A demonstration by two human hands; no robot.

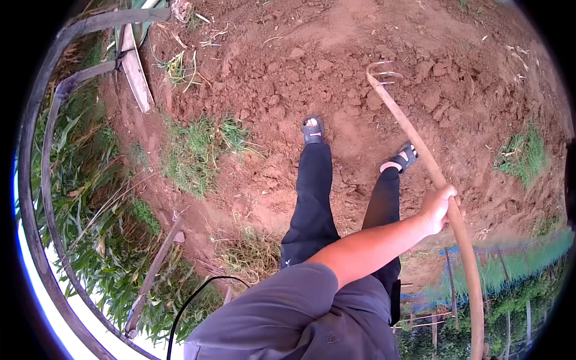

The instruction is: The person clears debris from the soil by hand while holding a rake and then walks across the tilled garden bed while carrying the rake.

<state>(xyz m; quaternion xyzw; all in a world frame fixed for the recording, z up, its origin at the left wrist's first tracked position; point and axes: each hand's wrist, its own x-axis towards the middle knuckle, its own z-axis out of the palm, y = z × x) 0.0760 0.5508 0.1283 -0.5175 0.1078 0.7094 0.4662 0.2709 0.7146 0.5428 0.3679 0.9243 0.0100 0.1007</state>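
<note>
My left hand (437,208) reaches across my body and is closed round the long wooden handle of a pronged hoe (414,133). The handle bends slightly and runs from the lower right edge up to the loose soil. At its far end are thin curved metal tines (387,74), resting at or just above the broken clods; which of the two I cannot tell. Of my right hand (485,348) only a sliver shows at the bottom edge, against the lower part of the handle. The rest of it is outside the view.
My sandalled feet (312,129) stand apart on reddish tilled soil (282,78). Grass tufts (195,150) grow at left, another (523,155) at right. Bent poles (43,150) and leafy plants (90,240) line the left side. Blue-green netting (510,273) on posts stands lower right.
</note>
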